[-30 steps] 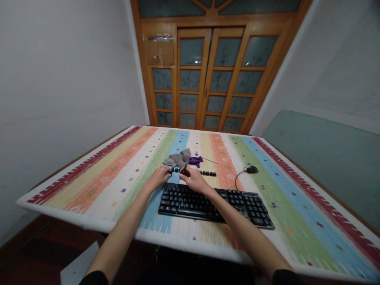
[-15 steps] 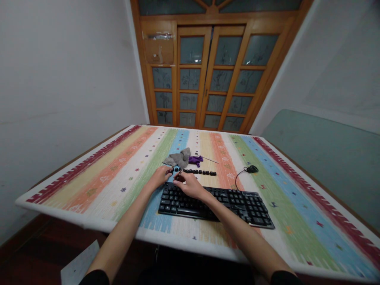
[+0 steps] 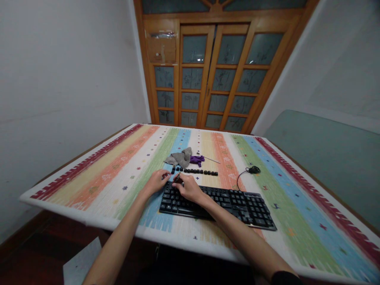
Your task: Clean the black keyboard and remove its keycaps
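Observation:
A black keyboard [image 3: 225, 201] lies on the striped tablecloth [image 3: 118, 174] in front of me. My right hand [image 3: 188, 188] hovers over the keyboard's upper left part, fingers pinched on a small dark reddish tool [image 3: 177, 178] whose tip points at the top key row. My left hand [image 3: 156, 181] rests at the keyboard's upper left corner, fingers curled against its edge. Behind the keyboard runs a row of loose black keycaps [image 3: 196, 171].
A grey cloth [image 3: 179, 158] and a purple object [image 3: 196, 159] with a thin stick beside it lie behind the keycaps. The keyboard's coiled cable [image 3: 251, 170] sits at the right. A wooden glazed door [image 3: 208, 75] stands beyond the table.
My right hand has drawn back from the keycap row to the keyboard's upper left keys, tool still in it. My left hand has shifted slightly nearer, to the keyboard's corner.

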The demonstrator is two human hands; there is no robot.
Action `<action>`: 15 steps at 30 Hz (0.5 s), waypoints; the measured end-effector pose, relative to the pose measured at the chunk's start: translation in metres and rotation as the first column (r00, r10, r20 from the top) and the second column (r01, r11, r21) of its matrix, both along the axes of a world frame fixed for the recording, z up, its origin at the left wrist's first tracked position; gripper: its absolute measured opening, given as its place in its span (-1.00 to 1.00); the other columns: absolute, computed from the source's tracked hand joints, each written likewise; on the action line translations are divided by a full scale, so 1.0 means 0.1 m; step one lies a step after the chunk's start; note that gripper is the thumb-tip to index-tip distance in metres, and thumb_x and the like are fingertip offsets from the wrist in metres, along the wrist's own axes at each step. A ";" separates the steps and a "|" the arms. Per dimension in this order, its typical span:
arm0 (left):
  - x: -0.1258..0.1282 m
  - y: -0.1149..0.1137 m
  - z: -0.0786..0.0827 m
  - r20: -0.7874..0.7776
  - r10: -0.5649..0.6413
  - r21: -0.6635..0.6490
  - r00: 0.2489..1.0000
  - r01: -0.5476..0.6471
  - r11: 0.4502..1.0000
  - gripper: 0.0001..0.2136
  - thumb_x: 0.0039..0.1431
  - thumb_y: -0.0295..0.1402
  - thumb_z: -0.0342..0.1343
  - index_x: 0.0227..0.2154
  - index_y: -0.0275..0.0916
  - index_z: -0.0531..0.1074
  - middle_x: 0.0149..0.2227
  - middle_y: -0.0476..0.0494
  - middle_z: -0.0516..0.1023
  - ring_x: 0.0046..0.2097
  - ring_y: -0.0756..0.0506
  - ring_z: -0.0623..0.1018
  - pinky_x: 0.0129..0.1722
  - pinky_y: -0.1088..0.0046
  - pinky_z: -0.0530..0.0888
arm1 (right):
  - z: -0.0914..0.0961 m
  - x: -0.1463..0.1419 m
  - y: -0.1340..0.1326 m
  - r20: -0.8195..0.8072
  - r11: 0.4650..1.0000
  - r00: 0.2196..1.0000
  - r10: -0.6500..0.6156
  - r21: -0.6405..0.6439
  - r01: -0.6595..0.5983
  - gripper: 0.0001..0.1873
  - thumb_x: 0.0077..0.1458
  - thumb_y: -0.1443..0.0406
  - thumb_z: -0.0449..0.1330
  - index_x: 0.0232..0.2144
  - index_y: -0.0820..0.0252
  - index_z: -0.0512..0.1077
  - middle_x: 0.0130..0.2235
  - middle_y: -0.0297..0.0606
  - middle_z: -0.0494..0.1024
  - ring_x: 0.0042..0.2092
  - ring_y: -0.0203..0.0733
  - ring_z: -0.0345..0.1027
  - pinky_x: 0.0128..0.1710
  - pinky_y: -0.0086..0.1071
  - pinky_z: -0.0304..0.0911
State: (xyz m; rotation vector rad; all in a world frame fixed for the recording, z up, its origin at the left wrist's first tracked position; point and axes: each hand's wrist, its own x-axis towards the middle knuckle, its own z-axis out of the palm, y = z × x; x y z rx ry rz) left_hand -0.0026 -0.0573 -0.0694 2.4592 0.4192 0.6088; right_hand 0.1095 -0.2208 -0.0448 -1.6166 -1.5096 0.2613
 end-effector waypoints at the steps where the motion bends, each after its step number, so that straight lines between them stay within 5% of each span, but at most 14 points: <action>1: -0.04 -0.03 0.00 0.002 0.001 -0.014 1.000 -0.001 1.000 -0.77 0.19 -0.25 0.05 -0.27 -0.24 0.56 -0.31 -0.16 0.61 -0.29 -0.12 0.54 -0.21 0.37 0.44 | -0.01 -0.02 0.00 0.019 1.000 1.000 0.002 -0.001 -0.002 -0.88 0.06 0.45 0.22 -0.32 0.21 0.38 -0.38 -0.24 0.55 -0.35 -0.16 0.44 -0.30 -0.38 0.26; 15: -0.15 -0.14 -0.16 0.104 0.035 -0.107 0.994 -0.023 0.994 -0.81 0.18 -0.30 0.04 -0.32 -0.25 0.53 -0.30 -0.12 0.59 -0.28 -0.11 0.52 -0.19 0.36 0.44 | 0.16 -0.09 0.22 0.214 0.992 0.977 -0.002 -0.126 0.030 -0.93 0.11 0.38 0.22 -0.37 0.19 0.37 -0.37 -0.18 0.53 -0.30 -0.10 0.41 -0.33 -0.37 0.15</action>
